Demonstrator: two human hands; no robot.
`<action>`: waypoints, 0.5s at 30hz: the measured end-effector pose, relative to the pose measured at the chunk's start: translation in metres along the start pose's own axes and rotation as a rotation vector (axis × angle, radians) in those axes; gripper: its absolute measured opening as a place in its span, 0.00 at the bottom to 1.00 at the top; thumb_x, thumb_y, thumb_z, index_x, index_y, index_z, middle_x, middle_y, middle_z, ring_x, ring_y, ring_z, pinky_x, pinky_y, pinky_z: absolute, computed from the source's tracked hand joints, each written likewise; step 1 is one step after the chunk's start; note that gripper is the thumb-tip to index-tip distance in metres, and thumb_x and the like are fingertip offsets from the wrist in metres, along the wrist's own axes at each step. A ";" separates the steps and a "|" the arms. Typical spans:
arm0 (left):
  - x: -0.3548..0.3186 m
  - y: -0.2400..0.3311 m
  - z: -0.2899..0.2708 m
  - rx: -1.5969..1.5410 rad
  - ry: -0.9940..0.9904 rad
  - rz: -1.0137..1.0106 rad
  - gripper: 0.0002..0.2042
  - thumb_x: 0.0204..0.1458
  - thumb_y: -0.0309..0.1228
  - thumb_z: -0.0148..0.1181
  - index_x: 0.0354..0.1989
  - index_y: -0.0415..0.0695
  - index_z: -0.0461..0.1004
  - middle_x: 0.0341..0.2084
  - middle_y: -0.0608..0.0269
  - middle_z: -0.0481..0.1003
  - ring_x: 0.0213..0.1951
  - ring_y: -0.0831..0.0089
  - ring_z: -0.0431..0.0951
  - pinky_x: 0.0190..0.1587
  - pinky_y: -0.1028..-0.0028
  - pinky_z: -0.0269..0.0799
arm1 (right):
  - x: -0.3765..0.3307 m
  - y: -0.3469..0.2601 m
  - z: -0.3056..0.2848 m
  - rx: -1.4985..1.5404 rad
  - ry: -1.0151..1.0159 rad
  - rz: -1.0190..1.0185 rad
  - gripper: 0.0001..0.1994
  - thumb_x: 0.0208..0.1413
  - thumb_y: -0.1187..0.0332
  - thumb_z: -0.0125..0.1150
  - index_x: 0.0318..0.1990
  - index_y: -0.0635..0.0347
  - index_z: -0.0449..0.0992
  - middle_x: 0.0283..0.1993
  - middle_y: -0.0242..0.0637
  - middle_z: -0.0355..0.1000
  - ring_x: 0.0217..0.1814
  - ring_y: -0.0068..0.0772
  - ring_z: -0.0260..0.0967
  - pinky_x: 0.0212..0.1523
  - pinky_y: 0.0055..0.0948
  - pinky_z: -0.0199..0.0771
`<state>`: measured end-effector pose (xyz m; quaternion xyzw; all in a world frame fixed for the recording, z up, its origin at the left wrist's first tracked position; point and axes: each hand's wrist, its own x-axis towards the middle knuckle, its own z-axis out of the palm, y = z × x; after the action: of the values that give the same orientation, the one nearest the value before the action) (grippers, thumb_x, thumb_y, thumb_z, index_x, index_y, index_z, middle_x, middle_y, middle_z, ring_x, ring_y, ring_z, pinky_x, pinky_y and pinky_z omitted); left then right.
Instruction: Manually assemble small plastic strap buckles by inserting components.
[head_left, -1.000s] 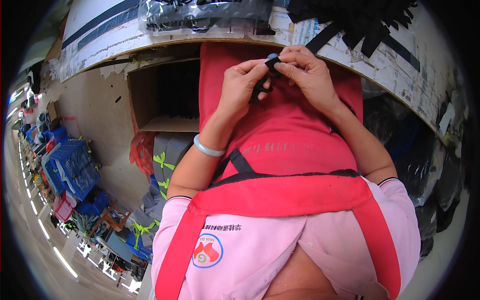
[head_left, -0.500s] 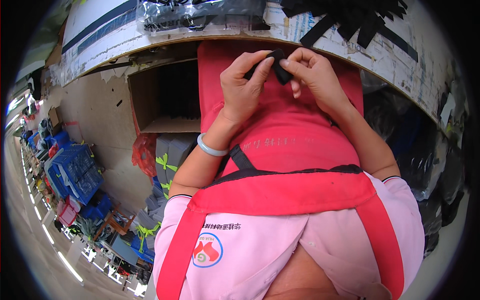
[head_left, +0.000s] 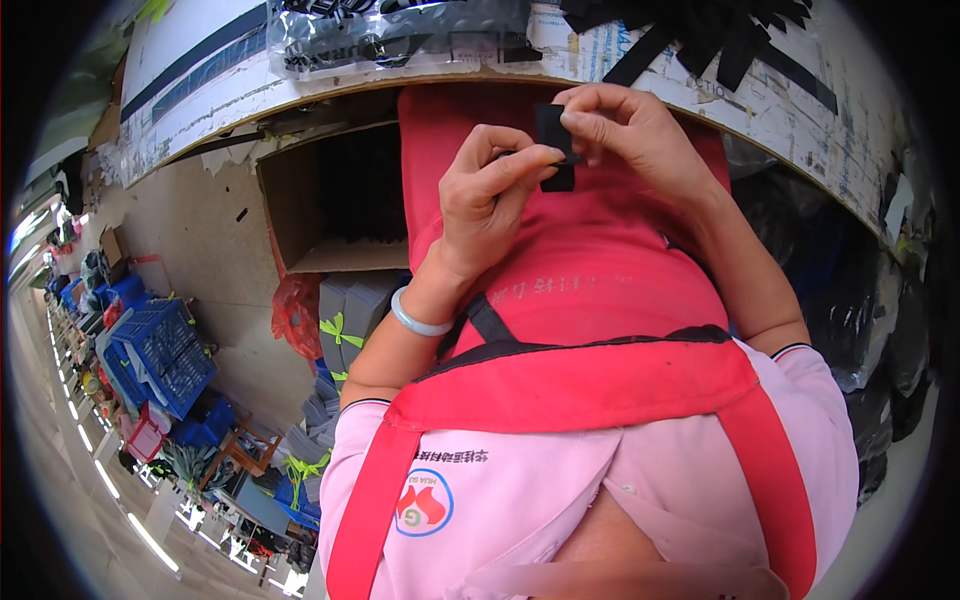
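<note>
A short black fabric strip [head_left: 553, 124] hangs between my hands, in front of my red apron [head_left: 590, 225]. My left hand [head_left: 488, 195] is closed, thumb and forefinger pinching the strip near its lower part. Higher up, my right hand [head_left: 632, 128] pinches its upper right edge between thumb and fingers. The strip lies fairly flat above the left fingertips, and its lower end shows below them. Part of it is hidden behind the fingers.
Beyond my hands runs the worn edge of a white-topped table [head_left: 570, 52]. On it lie a pile of black strips [head_left: 740, 45] and a clear plastic bag [head_left: 400, 50]. Below stand an open cardboard box [head_left: 345, 258], tied grey bundles [head_left: 350, 300] and a red bag [head_left: 296, 312].
My left hand has moved down a little, and my right hand has shifted slightly up. The strip, bunched before, is now spread flatter and upright between them.
</note>
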<state>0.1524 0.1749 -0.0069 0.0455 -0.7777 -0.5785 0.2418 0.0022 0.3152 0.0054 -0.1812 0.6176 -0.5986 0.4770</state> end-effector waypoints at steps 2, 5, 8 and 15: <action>-0.002 0.001 0.000 0.011 -0.005 -0.006 0.13 0.46 0.14 0.61 0.40 0.42 0.79 0.31 0.61 0.70 0.30 0.74 0.73 0.31 0.79 0.71 | 0.002 0.001 0.000 0.007 -0.007 0.005 0.11 0.58 0.62 0.62 0.39 0.61 0.76 0.28 0.28 0.72 0.28 0.14 0.69 0.30 0.15 0.69; -0.004 0.004 0.000 -0.017 -0.001 -0.039 0.13 0.46 0.13 0.61 0.39 0.42 0.79 0.31 0.61 0.70 0.30 0.74 0.73 0.32 0.79 0.71 | 0.000 0.003 0.001 0.012 -0.005 0.000 0.10 0.58 0.63 0.62 0.39 0.61 0.75 0.28 0.27 0.72 0.29 0.15 0.69 0.30 0.15 0.69; -0.006 0.007 0.001 -0.039 -0.002 -0.067 0.14 0.46 0.13 0.61 0.40 0.42 0.80 0.31 0.61 0.70 0.30 0.74 0.73 0.32 0.79 0.70 | 0.000 0.007 0.003 0.043 0.013 -0.027 0.08 0.57 0.66 0.62 0.39 0.61 0.74 0.29 0.27 0.73 0.29 0.15 0.69 0.30 0.15 0.70; -0.023 0.005 0.001 -0.586 0.049 -0.731 0.09 0.61 0.30 0.53 0.41 0.37 0.75 0.29 0.61 0.73 0.26 0.78 0.73 0.19 0.83 0.65 | 0.025 0.009 -0.007 0.160 0.287 -0.246 0.07 0.57 0.71 0.61 0.41 0.63 0.72 0.35 0.33 0.73 0.31 0.18 0.71 0.32 0.15 0.74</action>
<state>0.1730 0.1850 -0.0096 0.2596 -0.5088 -0.8197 0.0430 -0.0122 0.3013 -0.0137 -0.1296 0.6029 -0.7192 0.3200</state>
